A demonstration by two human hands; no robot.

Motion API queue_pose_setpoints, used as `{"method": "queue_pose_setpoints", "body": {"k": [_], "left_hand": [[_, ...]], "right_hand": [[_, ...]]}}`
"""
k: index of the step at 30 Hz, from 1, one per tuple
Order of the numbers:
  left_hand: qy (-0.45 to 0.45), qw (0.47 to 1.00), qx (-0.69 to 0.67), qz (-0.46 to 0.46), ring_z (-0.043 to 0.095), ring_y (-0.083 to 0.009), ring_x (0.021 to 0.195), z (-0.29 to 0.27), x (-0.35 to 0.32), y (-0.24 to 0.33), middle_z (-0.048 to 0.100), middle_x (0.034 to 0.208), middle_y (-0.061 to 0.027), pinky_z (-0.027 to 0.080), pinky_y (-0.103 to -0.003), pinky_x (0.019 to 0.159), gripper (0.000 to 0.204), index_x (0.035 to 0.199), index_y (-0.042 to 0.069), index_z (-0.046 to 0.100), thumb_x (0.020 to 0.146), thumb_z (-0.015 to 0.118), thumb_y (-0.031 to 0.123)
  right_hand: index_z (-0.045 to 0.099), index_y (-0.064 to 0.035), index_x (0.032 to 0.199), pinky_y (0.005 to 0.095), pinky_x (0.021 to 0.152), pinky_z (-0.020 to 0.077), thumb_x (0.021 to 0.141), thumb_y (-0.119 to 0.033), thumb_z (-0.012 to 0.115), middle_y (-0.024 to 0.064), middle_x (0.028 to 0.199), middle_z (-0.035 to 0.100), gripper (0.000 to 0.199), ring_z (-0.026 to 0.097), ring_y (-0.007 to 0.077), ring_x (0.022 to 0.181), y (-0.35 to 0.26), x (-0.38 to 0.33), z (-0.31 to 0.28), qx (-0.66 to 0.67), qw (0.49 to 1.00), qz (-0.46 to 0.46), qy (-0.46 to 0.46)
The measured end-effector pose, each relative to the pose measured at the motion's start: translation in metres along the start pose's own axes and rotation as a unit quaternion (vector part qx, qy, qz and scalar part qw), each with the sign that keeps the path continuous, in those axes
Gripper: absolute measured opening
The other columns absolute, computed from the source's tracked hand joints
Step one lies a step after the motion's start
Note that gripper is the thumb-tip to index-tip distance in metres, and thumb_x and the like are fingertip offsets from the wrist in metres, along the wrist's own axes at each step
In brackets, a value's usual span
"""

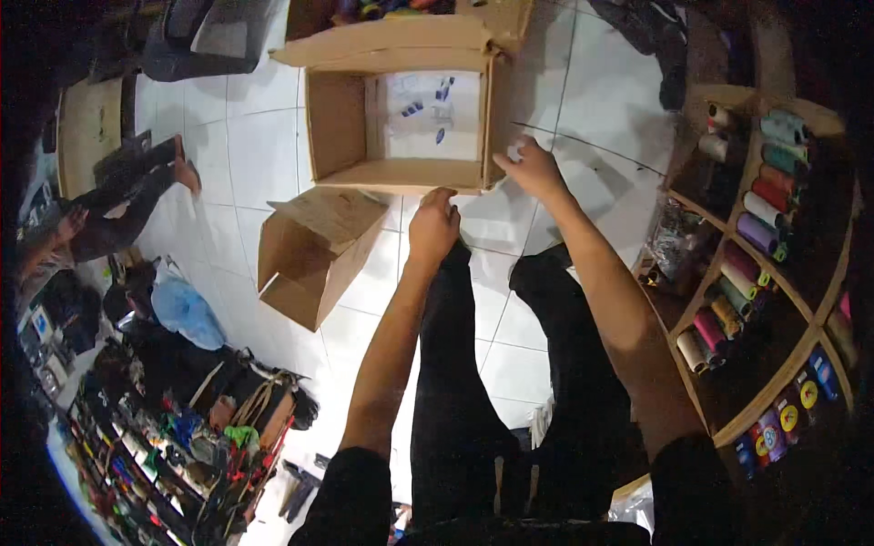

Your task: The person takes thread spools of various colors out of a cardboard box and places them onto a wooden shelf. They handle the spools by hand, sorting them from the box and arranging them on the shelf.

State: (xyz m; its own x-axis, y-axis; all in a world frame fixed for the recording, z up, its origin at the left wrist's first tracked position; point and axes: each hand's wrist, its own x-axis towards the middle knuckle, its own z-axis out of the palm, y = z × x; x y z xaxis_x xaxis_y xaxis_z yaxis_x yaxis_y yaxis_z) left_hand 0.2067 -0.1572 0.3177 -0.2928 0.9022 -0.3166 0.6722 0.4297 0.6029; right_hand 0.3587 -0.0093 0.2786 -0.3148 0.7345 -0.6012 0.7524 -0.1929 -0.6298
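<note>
On the open box (401,173), both hands (433,221) (533,166).

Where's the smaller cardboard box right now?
In the head view the smaller box lies tipped on the tiled floor, left of the left hand and just below-left of the big open box that both hands touch.
</note>
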Motion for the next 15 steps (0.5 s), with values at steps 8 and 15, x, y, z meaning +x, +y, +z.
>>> {"method": "queue_pose_setpoints", "body": {"k": [8,15], "left_hand": [[0.261,0.921,0.155,-0.242,0.048,-0.0388,0.102,-0.083,-0.113,-0.127,0.046,0.113,-0.0196,0.039,-0.045,0.087,0.054,0.118,0.001,0.041,0.068,0.062,0.004],[-0.026,0.915,0.154,-0.371,0.06,-0.0399,0.082,-0.108,-0.151,-0.267,0.063,0.086,-0.0225,0.048,-0.048,0.07,0.021,0.097,0.007,0.064,0.079,0.059,0.018]], "right_hand": [[0.024,-0.0071,0.132,0.0432,0.081,0.0475,0.074,-0.02,0.062,0.0262,0.106,0.058,0.07,0.058,0.0414,0.094,-0.003,0.034,0.107,0.004,0.999,0.037,0.014],[0.03,-0.0074,0.133,0.038,0.09,0.041,0.082,-0.01,0.048,0.0189,0.121,0.052,0.055,0.052,0.0324,0.108,-0.002,0.04,0.121,-0.015,0.999,-0.022,0.04]]}}
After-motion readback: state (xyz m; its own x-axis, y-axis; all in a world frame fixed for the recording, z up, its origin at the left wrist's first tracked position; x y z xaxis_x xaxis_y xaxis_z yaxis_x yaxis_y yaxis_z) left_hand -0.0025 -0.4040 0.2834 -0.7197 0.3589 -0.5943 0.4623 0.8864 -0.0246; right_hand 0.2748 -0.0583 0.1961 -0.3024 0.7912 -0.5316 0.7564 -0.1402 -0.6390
